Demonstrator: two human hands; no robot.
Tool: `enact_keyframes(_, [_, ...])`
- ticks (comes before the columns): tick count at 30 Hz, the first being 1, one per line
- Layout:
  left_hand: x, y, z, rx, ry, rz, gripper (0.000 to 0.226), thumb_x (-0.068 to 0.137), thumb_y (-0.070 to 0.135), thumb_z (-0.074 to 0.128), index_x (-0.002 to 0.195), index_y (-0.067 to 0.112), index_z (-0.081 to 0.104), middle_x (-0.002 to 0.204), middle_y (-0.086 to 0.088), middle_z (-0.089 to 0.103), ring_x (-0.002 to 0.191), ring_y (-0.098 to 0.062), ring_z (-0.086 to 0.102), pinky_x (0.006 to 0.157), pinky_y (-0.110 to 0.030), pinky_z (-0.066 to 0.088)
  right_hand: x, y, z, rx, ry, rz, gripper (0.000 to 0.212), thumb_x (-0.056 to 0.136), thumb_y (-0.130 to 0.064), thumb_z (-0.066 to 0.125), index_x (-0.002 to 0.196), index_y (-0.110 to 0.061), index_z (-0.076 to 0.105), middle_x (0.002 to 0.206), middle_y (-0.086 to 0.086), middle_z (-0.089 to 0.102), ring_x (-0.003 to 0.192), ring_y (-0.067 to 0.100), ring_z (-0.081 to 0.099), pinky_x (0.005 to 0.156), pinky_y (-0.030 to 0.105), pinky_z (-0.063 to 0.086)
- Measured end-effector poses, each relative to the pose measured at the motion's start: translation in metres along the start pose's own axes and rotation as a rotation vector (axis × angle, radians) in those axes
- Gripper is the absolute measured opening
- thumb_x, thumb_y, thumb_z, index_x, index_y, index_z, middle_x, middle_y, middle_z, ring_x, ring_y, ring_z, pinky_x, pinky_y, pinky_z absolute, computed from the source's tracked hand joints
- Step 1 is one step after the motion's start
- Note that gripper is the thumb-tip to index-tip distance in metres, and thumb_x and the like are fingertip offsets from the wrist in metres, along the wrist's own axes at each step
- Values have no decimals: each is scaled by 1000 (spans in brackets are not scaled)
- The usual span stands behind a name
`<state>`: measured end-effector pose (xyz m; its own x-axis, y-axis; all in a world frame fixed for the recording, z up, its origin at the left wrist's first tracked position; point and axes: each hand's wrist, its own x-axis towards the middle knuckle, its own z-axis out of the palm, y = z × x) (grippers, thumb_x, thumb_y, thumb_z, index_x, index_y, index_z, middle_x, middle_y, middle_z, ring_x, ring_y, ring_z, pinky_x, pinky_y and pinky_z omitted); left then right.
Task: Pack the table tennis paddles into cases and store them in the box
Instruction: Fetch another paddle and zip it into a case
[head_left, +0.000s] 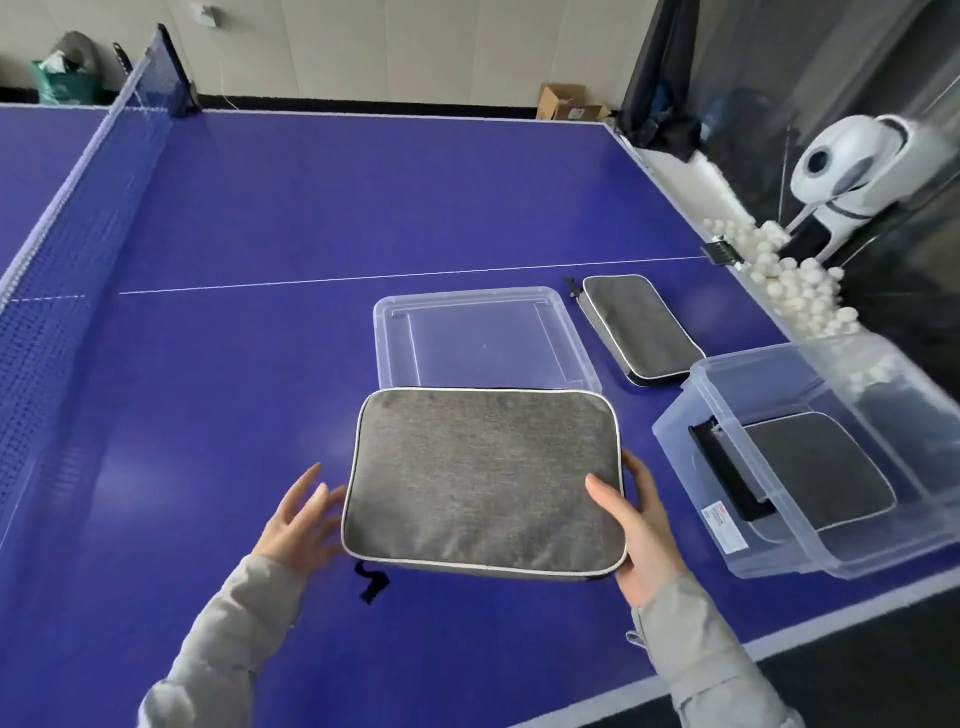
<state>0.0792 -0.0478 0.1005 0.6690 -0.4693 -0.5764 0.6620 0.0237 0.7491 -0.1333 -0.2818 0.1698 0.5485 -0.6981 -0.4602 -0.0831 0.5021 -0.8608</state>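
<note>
Right hand (636, 530) grips the grey case (483, 480) by its right edge; left hand (298, 519), fingers spread, just beside its left edge.

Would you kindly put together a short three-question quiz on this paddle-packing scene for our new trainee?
1. True or false: the clear storage box at the table's right edge already holds one grey case.
2. Which hand grips the grey case in front: A) the left hand, B) the right hand, C) neither?
3. Fill in: the clear lid lies flat on the blue table, between the held case and the ____ line across the table.

Key
1. True.
2. B; its thumb lies on top and its fingers wrap the right edge, while the left hand is spread open at the left edge.
3. White.
</note>
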Motion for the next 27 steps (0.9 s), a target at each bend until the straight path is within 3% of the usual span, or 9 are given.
enact_keyframes(1, [2, 3, 9, 80, -54, 17, 39, 93, 30, 55, 131, 31, 47, 107, -7, 63, 82, -22, 63, 59, -31, 54, -3, -1, -4, -6, 10, 2, 46, 80, -13, 69, 117, -36, 55, 101, 2, 73, 85, 16, 71, 66, 35, 55])
enact_keyframes(3, [2, 6, 26, 201, -144, 42, 69, 60, 40, 83, 122, 37, 54, 105, -7, 65, 87, -24, 62, 68, -31, 54, -10, -4, -12, -17, 33, 1, 52, 72, -18, 76, 116, -38, 55, 100, 3, 72, 86, 18, 71, 67, 37, 55])
enact_keyframes(5, [1, 5, 41, 249, -180, 72, 93, 30, 39, 91, 116, 38, 56, 105, -9, 65, 94, -27, 62, 83, -38, 50, -15, -10, -22, -48, 60, -9, 67, 53, -36, 87, 112, -42, 57, 99, 1, 72, 86, 16, 71, 66, 35, 55])
enact_keyframes(8, [-8, -1, 65, 250, -187, 115, 96, 22, 36, 93, 111, 37, 58, 103, -10, 64, 98, -27, 61, 88, -40, 49, -21, -20, -44, -100, 89, -52, 92, 22, -60, 87, 108, -47, 58, 96, -6, 73, 85, 10, 71, 66, 31, 53])
enact_keyframes(11, [-21, -6, 89, 233, -205, 165, 104, 10, 45, 93, 107, 38, 59, 97, -3, 65, 89, -18, 64, 80, -31, 51, -26, -31, -68, -131, 74, -101, 87, 32, -58, 87, 112, -45, 57, 100, -6, 73, 94, 11, 69, 78, 34, 53])
enact_keyframes(15, [-43, -17, 123, 254, -209, 248, 86, 25, 29, 86, 105, 40, 58, 93, 2, 68, 82, -9, 66, 69, -17, 55, -37, -44, -103, -185, 109, -202, 70, 45, -58, 83, 109, -43, 60, 106, -11, 71, 101, 9, 66, 85, 32, 51])
enact_keyframes(20, [-72, -45, 181, 250, -209, 310, 79, 28, 27, 81, 103, 38, 59, 87, 10, 71, 74, 0, 68, 67, -13, 55, -54, -63, -164, -214, 163, -313, 36, 74, -31, 73, 106, -41, 58, 105, -16, 65, 85, -12, 63, 74, 18, 46])
enact_keyframes(24, [-102, -79, 241, 280, -219, 358, 72, 47, 9, 84, 109, 32, 57, 92, -1, 66, 69, 2, 67, 63, -10, 53, -68, -80, -233, -260, 217, -364, 38, 79, -32, 68, 114, -37, 55, 113, -17, 58, 99, 0, 57, 77, 20, 45])
enact_keyframes(27, [-122, -108, 289, 312, -214, 394, 67, 68, -14, 74, 121, 21, 53, 92, -5, 62, 65, 4, 65, 61, -9, 51, -76, -95, -286, -269, 227, -379, 34, 74, -40, 68, 105, -45, 56, 111, -18, 57, 104, 4, 55, 81, 26, 47])
